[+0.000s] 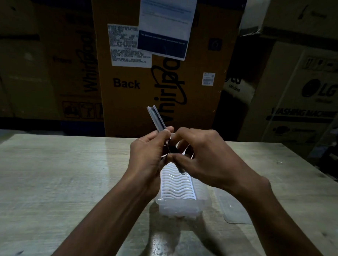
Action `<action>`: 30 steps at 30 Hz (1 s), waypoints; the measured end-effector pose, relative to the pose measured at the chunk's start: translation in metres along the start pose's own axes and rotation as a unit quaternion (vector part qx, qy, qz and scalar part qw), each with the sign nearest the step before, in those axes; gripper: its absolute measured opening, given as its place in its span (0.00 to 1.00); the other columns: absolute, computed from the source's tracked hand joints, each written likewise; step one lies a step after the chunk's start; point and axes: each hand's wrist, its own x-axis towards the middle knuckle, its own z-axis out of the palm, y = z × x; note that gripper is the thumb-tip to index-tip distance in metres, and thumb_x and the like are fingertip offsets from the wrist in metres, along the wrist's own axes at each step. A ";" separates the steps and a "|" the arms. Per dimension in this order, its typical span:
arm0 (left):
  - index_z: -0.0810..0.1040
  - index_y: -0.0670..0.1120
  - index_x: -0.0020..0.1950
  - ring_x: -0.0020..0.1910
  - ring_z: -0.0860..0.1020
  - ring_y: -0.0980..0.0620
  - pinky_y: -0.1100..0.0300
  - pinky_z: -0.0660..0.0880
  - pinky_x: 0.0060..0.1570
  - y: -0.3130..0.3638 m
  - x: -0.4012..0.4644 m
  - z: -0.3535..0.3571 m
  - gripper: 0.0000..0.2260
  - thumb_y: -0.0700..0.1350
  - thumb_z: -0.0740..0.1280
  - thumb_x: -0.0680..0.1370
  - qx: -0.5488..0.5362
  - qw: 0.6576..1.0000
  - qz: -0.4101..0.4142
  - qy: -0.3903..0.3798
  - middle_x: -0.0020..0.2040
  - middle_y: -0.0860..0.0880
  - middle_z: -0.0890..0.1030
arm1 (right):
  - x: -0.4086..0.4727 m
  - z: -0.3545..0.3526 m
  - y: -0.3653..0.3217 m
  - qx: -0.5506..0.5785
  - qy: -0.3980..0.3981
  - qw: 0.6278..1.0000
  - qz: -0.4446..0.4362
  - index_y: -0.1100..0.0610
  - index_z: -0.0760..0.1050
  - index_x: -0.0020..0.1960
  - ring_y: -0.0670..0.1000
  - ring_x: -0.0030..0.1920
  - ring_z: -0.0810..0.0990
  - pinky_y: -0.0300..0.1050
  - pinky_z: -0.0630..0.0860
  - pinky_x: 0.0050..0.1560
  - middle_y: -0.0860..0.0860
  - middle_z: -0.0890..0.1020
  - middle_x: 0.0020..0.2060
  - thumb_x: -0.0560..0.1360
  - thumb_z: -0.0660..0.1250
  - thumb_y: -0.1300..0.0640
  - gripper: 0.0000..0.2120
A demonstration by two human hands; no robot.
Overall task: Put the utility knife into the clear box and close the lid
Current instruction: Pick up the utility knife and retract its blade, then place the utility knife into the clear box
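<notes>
I hold a grey utility knife (156, 118) upright and tilted above the table, its far end pointing up and to the left. My left hand (150, 156) grips its body, and my right hand (203, 159) pinches its lower, darker part; that part is mostly hidden by my fingers. Directly beneath my hands stands the clear box (180, 204), open, with a white wavy insert inside. Its clear lid (235, 208) lies flat on the table to the right of the box, partly under my right forearm.
The wooden table (57, 181) stretches wide on both sides of the box. Large cardboard appliance cartons (127, 84) stand stacked right behind the table's far edge, with more cartons at the right (299, 94).
</notes>
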 end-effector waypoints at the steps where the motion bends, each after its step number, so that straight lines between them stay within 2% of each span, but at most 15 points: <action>1: 0.84 0.42 0.55 0.42 0.84 0.51 0.59 0.80 0.39 -0.001 0.000 0.000 0.09 0.42 0.68 0.78 0.004 1.000 0.002 -0.002 0.42 0.47 0.85 | 0.000 0.001 0.000 0.001 -0.001 1.000 0.004 0.50 0.76 0.60 0.45 0.45 0.83 0.47 0.83 0.47 0.47 0.84 0.51 0.75 0.74 0.52 0.16; 4: 0.84 0.41 0.52 0.41 0.84 0.51 0.57 0.80 0.41 -0.001 0.001 0.000 0.09 0.43 0.68 0.78 0.036 0.999 0.004 -0.013 0.40 0.47 0.85 | -0.001 0.001 -0.001 0.001 -0.008 1.000 0.029 0.53 0.77 0.59 0.46 0.47 0.84 0.50 0.84 0.50 0.49 0.85 0.51 0.75 0.73 0.53 0.14; 7: 0.85 0.43 0.51 0.42 0.84 0.51 0.54 0.81 0.44 0.003 0.002 -0.001 0.14 0.49 0.63 0.81 0.092 0.995 0.000 -0.037 0.43 0.46 0.86 | 0.000 0.000 0.002 0.048 -0.015 0.994 0.099 0.52 0.78 0.56 0.44 0.40 0.86 0.45 0.85 0.44 0.49 0.86 0.44 0.75 0.74 0.53 0.11; 9: 0.83 0.48 0.52 0.47 0.83 0.50 0.51 0.80 0.49 0.005 0.004 -0.003 0.15 0.53 0.60 0.82 0.165 0.985 0.020 -0.040 0.48 0.48 0.85 | 0.001 0.001 0.006 0.055 -0.017 0.988 0.145 0.52 0.78 0.53 0.42 0.35 0.85 0.41 0.85 0.40 0.47 0.85 0.38 0.75 0.74 0.52 0.09; 10: 0.81 0.51 0.54 0.52 0.82 0.48 0.50 0.79 0.53 0.004 0.007 -0.004 0.14 0.55 0.59 0.82 0.230 0.971 0.053 -0.035 0.53 0.48 0.82 | 0.001 0.003 0.008 0.050 -0.018 0.985 0.164 0.52 0.79 0.53 0.41 0.33 0.85 0.41 0.84 0.39 0.47 0.85 0.37 0.75 0.74 0.52 0.08; 11: 0.78 0.52 0.61 0.60 0.79 0.47 0.50 0.76 0.59 0.003 0.010 -0.007 0.14 0.56 0.59 0.82 0.313 0.944 0.096 -0.029 0.60 0.48 0.79 | 0.002 0.007 0.010 0.042 -0.020 0.983 0.180 0.52 0.79 0.52 0.41 0.32 0.85 0.42 0.85 0.40 0.48 0.85 0.36 0.75 0.74 0.51 0.08; 13: 0.64 0.49 0.77 0.73 0.68 0.48 0.54 0.67 0.69 -0.001 0.016 -0.014 0.26 0.58 0.58 0.81 0.476 0.860 0.184 -0.005 0.75 0.46 0.68 | 0.002 0.019 0.014 0.021 -0.030 0.977 0.208 0.54 0.80 0.52 0.42 0.32 0.85 0.45 0.85 0.42 0.49 0.86 0.37 0.76 0.73 0.51 0.08; 14: 0.58 0.47 0.80 0.77 0.62 0.49 0.56 0.62 0.71 -0.002 0.018 -0.017 0.29 0.58 0.58 0.81 0.520 0.824 0.224 0.011 0.78 0.46 0.63 | 0.002 0.028 0.015 0.011 -0.038 0.975 0.219 0.54 0.81 0.51 0.43 0.33 0.85 0.45 0.85 0.43 0.50 0.86 0.38 0.76 0.73 0.51 0.08; 16: 0.55 0.46 0.80 0.80 0.54 0.50 0.55 0.57 0.74 -0.002 0.022 -0.021 0.31 0.58 0.58 0.81 0.555 0.788 0.266 0.024 0.80 0.46 0.59 | 0.003 0.048 0.016 -0.015 -0.058 0.972 0.225 0.55 0.81 0.51 0.47 0.36 0.85 0.45 0.83 0.44 0.51 0.86 0.39 0.76 0.73 0.51 0.08; 20: 0.58 0.46 0.80 0.81 0.50 0.49 0.48 0.55 0.78 -0.002 0.028 -0.024 0.30 0.58 0.58 0.81 0.564 0.786 0.251 0.016 0.81 0.46 0.56 | 0.000 0.075 0.014 -0.049 -0.106 0.965 0.235 0.58 0.80 0.57 0.51 0.40 0.75 0.43 0.70 0.41 0.54 0.81 0.46 0.76 0.72 0.52 0.12; 23: 0.61 0.48 0.79 0.81 0.51 0.48 0.44 0.58 0.77 -0.003 0.028 -0.024 0.29 0.59 0.59 0.80 0.563 0.788 0.247 0.013 0.81 0.46 0.57 | -0.001 0.080 0.015 -0.065 -0.119 0.961 0.242 0.58 0.79 0.57 0.52 0.39 0.73 0.42 0.67 0.38 0.57 0.82 0.51 0.76 0.72 0.54 0.12; 25: 0.62 0.48 0.79 0.80 0.51 0.48 0.45 0.59 0.77 -0.003 0.027 -0.024 0.29 0.58 0.59 0.80 0.557 0.793 0.246 0.010 0.81 0.46 0.56 | -0.001 0.081 0.017 -0.078 -0.114 0.960 0.244 0.58 0.78 0.55 0.53 0.40 0.74 0.43 0.69 0.38 0.57 0.82 0.51 0.76 0.72 0.55 0.10; 27: 0.63 0.48 0.78 0.80 0.51 0.48 0.45 0.59 0.76 -0.003 0.025 -0.022 0.28 0.58 0.60 0.80 0.552 0.797 0.246 0.003 0.81 0.46 0.56 | -0.002 0.084 0.019 -0.082 -0.111 0.959 0.246 0.58 0.78 0.54 0.56 0.44 0.79 0.47 0.75 0.42 0.57 0.82 0.51 0.76 0.71 0.55 0.09; 30: 0.65 0.48 0.77 0.80 0.51 0.48 0.46 0.59 0.75 -0.003 0.024 -0.021 0.27 0.57 0.61 0.80 0.550 0.798 0.246 -0.005 0.81 0.46 0.56 | -0.003 0.087 0.020 -0.090 -0.105 0.960 0.242 0.57 0.79 0.55 0.57 0.48 0.81 0.47 0.77 0.44 0.57 0.82 0.51 0.76 0.72 0.53 0.11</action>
